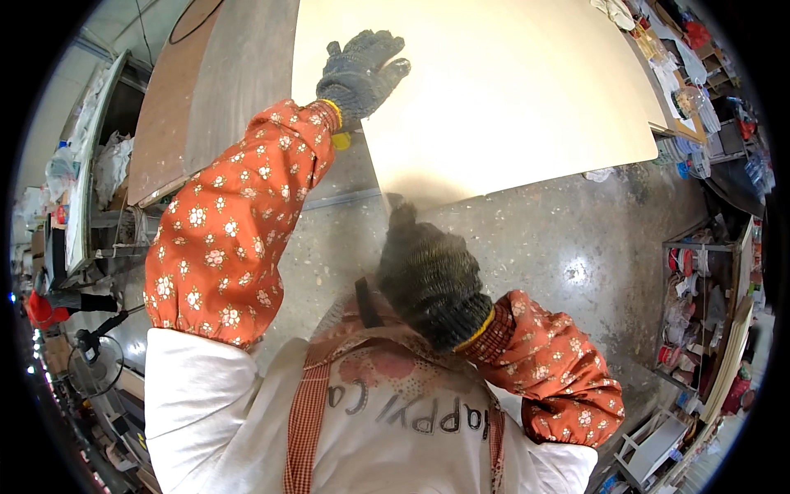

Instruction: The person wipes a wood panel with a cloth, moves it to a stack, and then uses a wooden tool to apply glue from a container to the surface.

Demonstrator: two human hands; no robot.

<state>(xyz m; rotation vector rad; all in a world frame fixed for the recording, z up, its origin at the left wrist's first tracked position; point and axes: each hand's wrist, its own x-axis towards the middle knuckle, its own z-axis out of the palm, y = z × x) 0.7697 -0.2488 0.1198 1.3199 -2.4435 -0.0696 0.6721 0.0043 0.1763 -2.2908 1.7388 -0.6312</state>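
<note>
A large pale cream board (494, 90) with a smooth face reaches from the top of the view toward my body, its near corner pointing at me. My left hand (362, 74), in a dark knit glove with a yellow cuff edge, lies flat on the board's left part, fingers spread. Close to my chest, my right hand (432, 276) wears a matching glove, somewhat blurred. Its fingers are curled and meet the board's near corner; the fingertips are partly hidden. Red floral sleeve covers (218, 239) run over both forearms.
Under the board's left side stands a brown and grey worktable (173, 115). Shelving with sheets and bags (99, 165) is at left, near a fan (97, 362). A rack of spools (687, 305) stands at right, a cluttered bench (683, 82) far right. Grey floor (568, 239) lies below.
</note>
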